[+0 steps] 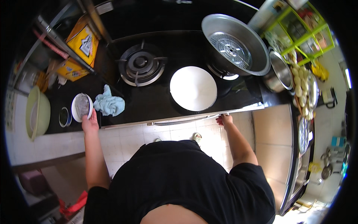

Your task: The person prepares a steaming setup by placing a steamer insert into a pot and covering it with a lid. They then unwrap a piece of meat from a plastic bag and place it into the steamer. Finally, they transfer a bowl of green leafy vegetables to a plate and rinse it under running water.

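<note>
At the counter's left, my left hand (90, 121) grips the near rim of a small white bowl (75, 108), thumb at its edge. Something greyish and translucent (82, 104) lies in the bowl; its kind is unclear. Right beside it is a crumpled light-blue cloth (109, 102). Below the stove's front edge, my right hand (224, 119) is closed around the right end of a long metal drawer handle (175, 122). A large white bowl (193, 89) stands on the black stovetop between my hands.
A gas burner (141, 62) sits at the back left. A big metal pot (235, 44) with a perforated steamer plate covers the right burner. Beside it are a steel pot (279, 72) and a green rack (298, 33). A pale-green basin (38, 112) stands far left.
</note>
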Demonstrator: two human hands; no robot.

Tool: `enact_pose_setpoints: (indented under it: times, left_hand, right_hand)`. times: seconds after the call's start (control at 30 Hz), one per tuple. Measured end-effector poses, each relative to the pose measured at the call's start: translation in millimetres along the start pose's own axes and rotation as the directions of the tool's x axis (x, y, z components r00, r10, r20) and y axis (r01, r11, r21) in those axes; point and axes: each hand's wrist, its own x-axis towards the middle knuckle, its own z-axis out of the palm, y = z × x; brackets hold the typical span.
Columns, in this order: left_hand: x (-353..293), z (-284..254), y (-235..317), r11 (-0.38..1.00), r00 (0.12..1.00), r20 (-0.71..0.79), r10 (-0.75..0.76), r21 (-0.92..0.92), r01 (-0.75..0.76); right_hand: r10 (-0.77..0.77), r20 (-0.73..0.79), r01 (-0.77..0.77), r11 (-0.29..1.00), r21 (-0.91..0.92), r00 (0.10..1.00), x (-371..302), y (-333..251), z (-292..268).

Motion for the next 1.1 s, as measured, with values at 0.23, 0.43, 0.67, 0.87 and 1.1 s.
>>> enact_pose_setpoints:
  times: [0.23, 0.43, 0.67, 0.87, 1.1]
  left_hand:
    - [-124, 55, -23, 0.953, 0.937, 0.213, -0.278, 0.184, 0.241]
    - [-226, 95, -53, 0.793, 0.715, 0.435, -0.547, 0.542, 0.277]
    - [-311, 152, -102, 0.565, 0.464, 0.409, -0.786, 0.780, 0.268]
    - [-362, 197, -155, 0.486, 0.420, 0.365, -0.831, 0.843, 0.229]
    - [-384, 218, -222, 0.414, 0.405, 0.295, -0.865, 0.876, 0.247]
  right_hand:
    - [0.043, 0.038, -0.040, 0.997, -0.072, 0.998, 1, -1, -8]
    - [0.025, 0.136, -0.015, 0.997, -0.070, 0.990, 0, -5, -14]
    - [0.006, 0.245, -0.005, 1.000, -0.008, 0.969, 11, 3, -22]
    - [-0.022, 0.335, 0.041, 0.998, -0.049, 0.942, 8, -3, -28]
    - [-0.027, 0.472, 0.087, 0.991, -0.105, 0.881, 14, -4, -43]
